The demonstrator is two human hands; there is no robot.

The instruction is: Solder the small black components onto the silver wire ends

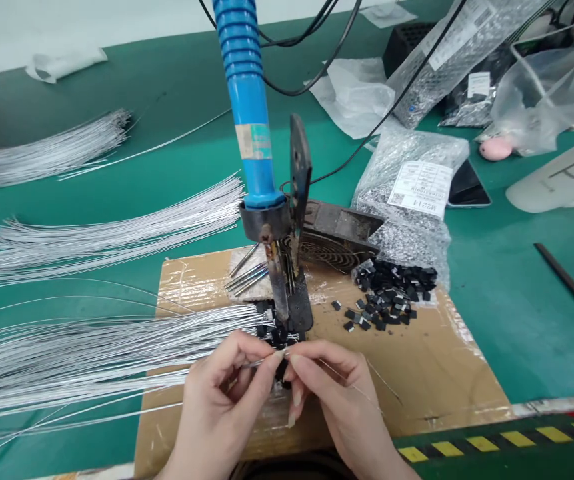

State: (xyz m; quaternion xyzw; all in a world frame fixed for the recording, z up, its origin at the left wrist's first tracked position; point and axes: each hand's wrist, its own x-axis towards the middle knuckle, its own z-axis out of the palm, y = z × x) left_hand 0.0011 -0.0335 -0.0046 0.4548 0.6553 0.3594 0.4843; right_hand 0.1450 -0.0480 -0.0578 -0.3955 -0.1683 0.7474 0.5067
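My left hand (231,393) is closed in a pinch on a thin wire, its fingertips meeting those of my right hand. The right hand (337,390) is also pinched, with a thin wire strand (349,381) trailing from its fingers; the exact contact point is hidden. Just beyond the fingertips, a soldering iron with a blue handle (247,93) points down in a metal stand (301,307). A bundle of white wires (117,353) runs in from the left, ending at small black connectors (267,320) under the iron.
A cardboard sheet (417,373) covers the bench here. Loose black connectors (391,293) lie in a pile at right, beside a bubble-wrap bag (407,220). A small black fan (337,233) stands behind the iron. More wire bundles (117,233) lie left; a phone (469,185) is right.
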